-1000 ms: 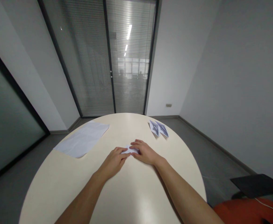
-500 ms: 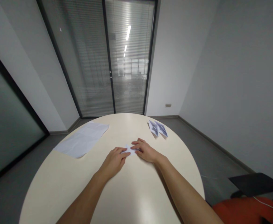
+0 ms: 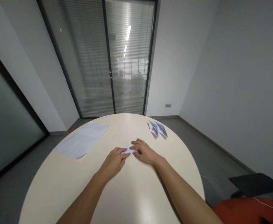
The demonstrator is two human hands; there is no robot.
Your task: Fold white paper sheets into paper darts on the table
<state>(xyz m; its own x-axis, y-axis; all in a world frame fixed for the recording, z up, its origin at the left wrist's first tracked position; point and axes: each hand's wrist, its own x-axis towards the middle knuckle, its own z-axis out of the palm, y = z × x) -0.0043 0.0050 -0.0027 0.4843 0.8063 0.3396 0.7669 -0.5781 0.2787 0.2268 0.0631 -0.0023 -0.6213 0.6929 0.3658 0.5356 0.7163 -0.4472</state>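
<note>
A small piece of folded white paper (image 3: 128, 150) lies on the round table between my two hands, partly covered by fingers. My left hand (image 3: 115, 160) pins its left end, with thumb and forefinger on the paper and the other fingers curled. From the right, my right hand (image 3: 144, 151) reaches over the other end. Its fingers are spread, the fingertips resting on the paper and the thumb near its lower edge. The exact folds are too small to make out.
A large creased white sheet (image 3: 82, 140) lies at the table's left. Two folded papers with dark markings, a nearer one (image 3: 153, 128) and its neighbour (image 3: 162, 129), sit at the far right edge. A red chair (image 3: 241, 211) stands beyond the cream table (image 3: 64, 186) at lower right.
My right hand has shifted slightly to the left, its thumb drawing closer to my left hand's fingertips. My left hand stays in place on the folded paper.
</note>
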